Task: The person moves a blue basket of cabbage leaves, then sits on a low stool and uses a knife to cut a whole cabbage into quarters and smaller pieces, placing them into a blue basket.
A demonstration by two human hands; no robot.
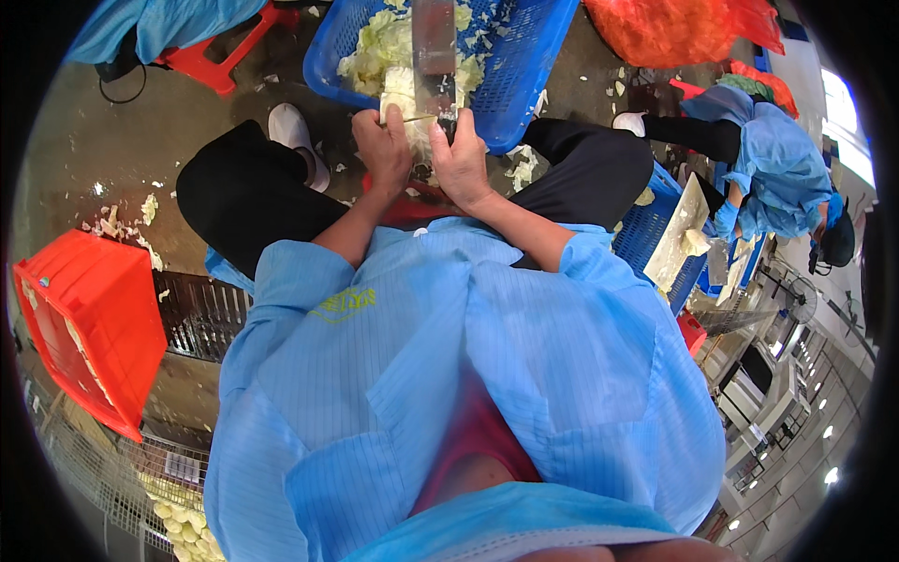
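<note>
Near the top centre, my left hand (384, 151) is closed on a thin yellowish strip (419, 119) that runs towards my right thumb. Pale cut cabbage (398, 88) lies just beyond my left fingertips. My right hand (460, 163) has its thumb and index finger beside the dark near end of a broad metal blade (434, 42); its exact hold is unclear. The blade points away from me over a blue perforated plastic crate (513, 130). Inside the crate are a pile of cabbage leaves (383, 43) and scattered scraps.
An orange-red plastic crate (126, 316) lies tipped at left, near a floor grate (204, 316). A red stool (218, 67) is at upper left. A co-worker (779, 154) bends over blue crates and a white board (678, 228) at right. Cabbage scraps litter the wet floor.
</note>
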